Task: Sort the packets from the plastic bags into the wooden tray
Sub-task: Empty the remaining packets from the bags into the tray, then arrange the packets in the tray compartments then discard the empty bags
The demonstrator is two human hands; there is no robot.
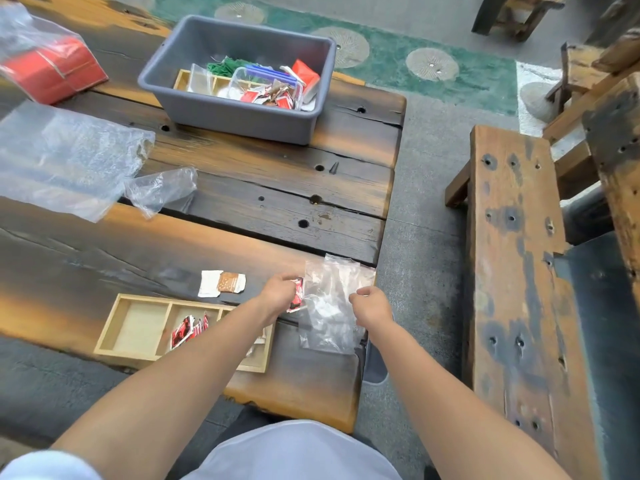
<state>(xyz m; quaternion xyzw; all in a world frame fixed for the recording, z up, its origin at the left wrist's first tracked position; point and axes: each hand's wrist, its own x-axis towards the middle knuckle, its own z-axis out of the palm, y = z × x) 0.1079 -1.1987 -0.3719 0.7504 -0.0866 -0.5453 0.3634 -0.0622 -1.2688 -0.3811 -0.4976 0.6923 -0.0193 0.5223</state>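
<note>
head: left hand (278, 292) grips red packet (297, 295), right hand (370, 304) pinches bag (329, 306).

Head-worn view, steeply down over table (242, 209).

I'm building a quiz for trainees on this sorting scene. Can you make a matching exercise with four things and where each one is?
Things:
1. red packet
2. clear bag
3. grey tub
4. brown packet

Places:
A. far end of the table
B. pinched by the right hand at the table's right edge
C. on the table just beyond the wooden tray
D. in the left hand

Pairs: 1-D, 2-B, 3-A, 4-C
</note>
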